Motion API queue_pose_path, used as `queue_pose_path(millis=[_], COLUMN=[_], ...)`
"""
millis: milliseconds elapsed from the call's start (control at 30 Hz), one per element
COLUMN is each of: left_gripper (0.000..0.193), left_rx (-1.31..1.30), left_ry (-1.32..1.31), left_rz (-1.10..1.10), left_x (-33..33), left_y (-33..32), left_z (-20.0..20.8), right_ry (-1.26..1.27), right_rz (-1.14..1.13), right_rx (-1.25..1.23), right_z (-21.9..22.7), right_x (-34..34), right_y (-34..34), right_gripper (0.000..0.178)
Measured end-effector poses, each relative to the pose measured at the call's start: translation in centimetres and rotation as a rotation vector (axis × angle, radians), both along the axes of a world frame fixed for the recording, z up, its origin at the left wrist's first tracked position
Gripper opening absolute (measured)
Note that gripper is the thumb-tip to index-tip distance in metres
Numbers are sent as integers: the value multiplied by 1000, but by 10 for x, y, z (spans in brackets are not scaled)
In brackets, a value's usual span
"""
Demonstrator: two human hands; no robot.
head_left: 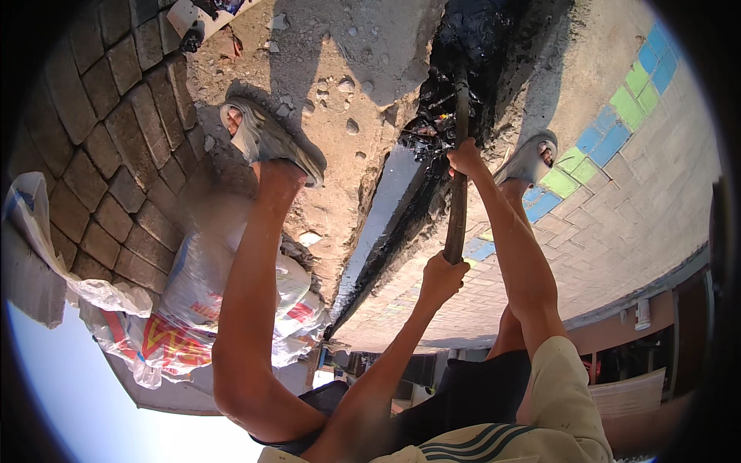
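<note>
Gripped the long handle (457, 216), between one and three o'clock, with left hand (443, 278) and right hand (465, 158) wrapped tight! Aimed it at black sludge (471, 38), one o'clock (slick-looking stuff), straddled the trench (404, 220) in sandals (266, 139); risked slipping, likeliest on loose stones (352, 126).

One narrow, dark-walled drain channel (415, 207) is running along the ground. Above it, two bare hands, one left hand (443, 279) and one right hand (466, 158), are gripping one long, dark, slightly curved handle (458, 220). Two grey slip-on sandals are flanking the channel: one left sandal (266, 139), one right sandal (521, 160). Left of it, several red-printed white plastic sacks (181, 332) are overlapping, their exact number unclear.
</note>
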State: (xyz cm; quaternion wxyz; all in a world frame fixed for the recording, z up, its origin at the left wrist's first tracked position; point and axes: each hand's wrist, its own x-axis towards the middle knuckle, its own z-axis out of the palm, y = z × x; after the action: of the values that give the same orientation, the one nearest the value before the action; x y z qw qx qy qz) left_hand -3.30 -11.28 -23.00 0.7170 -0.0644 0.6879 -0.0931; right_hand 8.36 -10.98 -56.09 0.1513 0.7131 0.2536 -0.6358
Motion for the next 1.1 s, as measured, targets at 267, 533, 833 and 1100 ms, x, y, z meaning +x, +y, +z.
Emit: queue_pose_path(millis=[267,533,833,1100], left_gripper=[44,76,95,108], left_rx=[102,260,883,838], left_ry=[-135,-523,-911,-1451], left_rz=[201,559,710,843], left_x=[33,43,11,-90], left_y=[80,184,258,224], left_z=[47,196,390,512], right_ry=[299,252,41,59], right_rz=[-170,-120,-98,-43], right_rx=[-193,-345,-328,66], right_z=[65,225,525,733], right_x=[36,77,34,-63], right_y=[116,239,401,457], right_gripper=[25,20,12,25])
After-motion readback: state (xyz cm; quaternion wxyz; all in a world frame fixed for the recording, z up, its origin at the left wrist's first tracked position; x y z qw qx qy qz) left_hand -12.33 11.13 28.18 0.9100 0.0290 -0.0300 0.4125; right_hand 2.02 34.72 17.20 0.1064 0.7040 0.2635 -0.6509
